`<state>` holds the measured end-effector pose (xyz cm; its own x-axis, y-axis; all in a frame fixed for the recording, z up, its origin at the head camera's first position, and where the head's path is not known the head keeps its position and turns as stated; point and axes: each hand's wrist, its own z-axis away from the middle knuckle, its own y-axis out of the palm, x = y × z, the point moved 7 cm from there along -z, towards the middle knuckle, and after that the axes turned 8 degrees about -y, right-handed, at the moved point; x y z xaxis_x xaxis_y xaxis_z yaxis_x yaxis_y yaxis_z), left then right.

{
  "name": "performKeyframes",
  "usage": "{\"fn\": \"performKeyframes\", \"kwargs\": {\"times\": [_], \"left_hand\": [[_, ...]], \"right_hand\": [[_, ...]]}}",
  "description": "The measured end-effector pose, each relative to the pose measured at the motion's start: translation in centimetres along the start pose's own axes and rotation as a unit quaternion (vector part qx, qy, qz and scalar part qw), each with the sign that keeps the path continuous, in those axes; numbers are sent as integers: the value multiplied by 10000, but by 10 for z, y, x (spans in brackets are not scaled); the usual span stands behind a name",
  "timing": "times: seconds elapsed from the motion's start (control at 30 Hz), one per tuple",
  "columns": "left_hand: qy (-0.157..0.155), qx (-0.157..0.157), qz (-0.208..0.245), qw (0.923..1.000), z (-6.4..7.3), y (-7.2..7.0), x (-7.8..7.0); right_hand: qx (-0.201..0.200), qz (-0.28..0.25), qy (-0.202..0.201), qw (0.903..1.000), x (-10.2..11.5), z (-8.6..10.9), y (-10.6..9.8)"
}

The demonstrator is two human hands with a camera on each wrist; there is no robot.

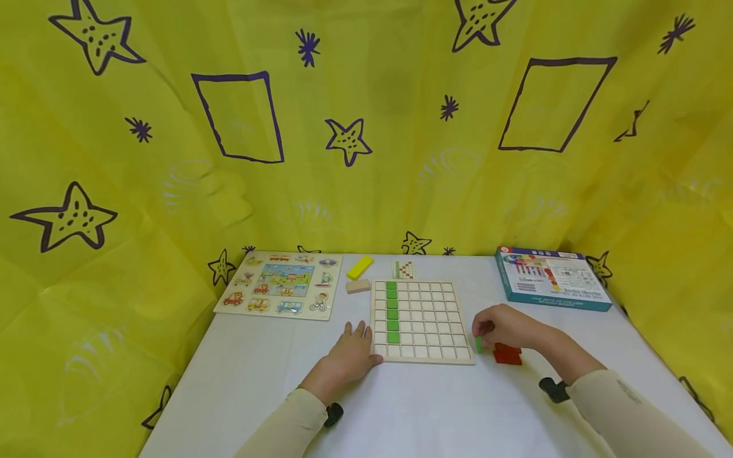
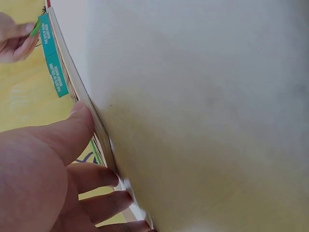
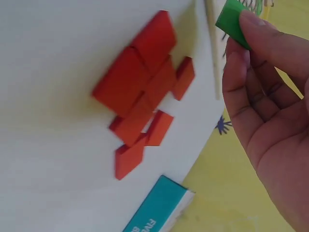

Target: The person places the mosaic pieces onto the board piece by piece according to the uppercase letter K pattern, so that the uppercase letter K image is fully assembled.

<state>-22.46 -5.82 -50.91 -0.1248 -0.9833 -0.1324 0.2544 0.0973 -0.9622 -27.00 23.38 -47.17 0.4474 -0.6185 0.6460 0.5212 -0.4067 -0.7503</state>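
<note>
A wooden grid board (image 1: 422, 352) lies on the white table, with several green square tiles (image 1: 392, 303) in its second column from the left. My left hand (image 1: 350, 352) rests at the board's left edge; in the left wrist view the thumb (image 2: 79, 128) lies along that edge. Between thumb and fingers, my right hand (image 1: 506, 326) pinches a green tile (image 3: 232, 20), just off the board's right side. Close by that hand, several red tiles (image 3: 123, 82) lie in a group on the table, partly covered by it in the head view.
At the back left lies a picture puzzle board (image 1: 338, 286). Behind the grid board are a yellow block (image 1: 359, 268), a plain wooden block (image 1: 358, 286) and a small pattern card (image 1: 403, 270). A teal-edged box (image 1: 555, 280) lies at the back right, before a yellow curtain (image 1: 366, 210).
</note>
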Motion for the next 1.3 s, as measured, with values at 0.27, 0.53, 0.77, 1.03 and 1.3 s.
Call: {"fn": "performKeyframes", "kwargs": {"times": [0.27, 0.53, 0.77, 1.03, 1.3], "left_hand": [[61, -8, 102, 9999, 2, 3, 1], [-29, -4, 105, 9999, 2, 0, 0], [10, -2, 79, 10000, 3, -3, -1], [76, -46, 37, 10000, 2, -6, 0], [2, -4, 137, 9999, 2, -1, 1]], "right_hand": [[-239, -316, -68, 9992, 22, -29, -4], [-287, -386, -416, 9980, 46, -63, 7], [-390, -460, -759, 9953, 67, -87, 23], [-229, -417, -1102, 9928, 85, -110, 57], [-174, -150, -1127, 9934, 90, -113, 79]]}}
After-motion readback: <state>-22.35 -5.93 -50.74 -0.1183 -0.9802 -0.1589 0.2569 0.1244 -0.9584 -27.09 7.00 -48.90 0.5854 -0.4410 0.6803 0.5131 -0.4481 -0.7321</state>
